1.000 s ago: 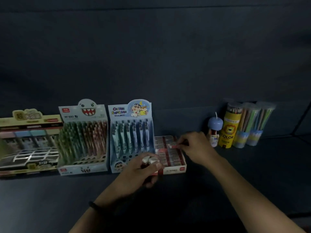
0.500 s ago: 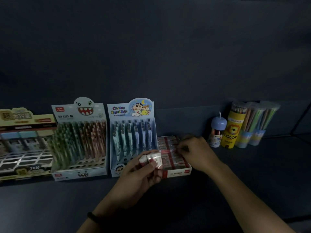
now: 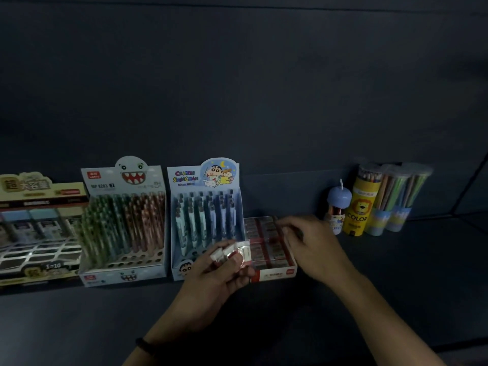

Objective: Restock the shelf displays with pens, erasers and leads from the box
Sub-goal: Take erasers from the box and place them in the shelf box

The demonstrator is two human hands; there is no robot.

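Observation:
A red-and-white eraser box (image 3: 274, 274) sits on the dark shelf, filled with rows of wrapped erasers (image 3: 264, 249). My left hand (image 3: 211, 281) hovers at the box's front left corner and grips a few wrapped white-and-red erasers (image 3: 232, 252). My right hand (image 3: 311, 244) reaches over the box from the right. Its blurred fingertips rest on the erasers in the far rows, and I see nothing pinched between them.
Left of the eraser box stand a Crayon Shin-chan pen display (image 3: 203, 215), a monster-face pen display (image 3: 124, 220) and a beige display (image 3: 34, 228). To the right are a small blue-capped tub (image 3: 338, 204), a yellow lion pencil tube (image 3: 360, 204) and clear pencil tubes (image 3: 396, 199).
My right hand has lowered the red-striped eraser it pinched into the box's far rows and now lies over them. My left hand rose slightly with its erasers.

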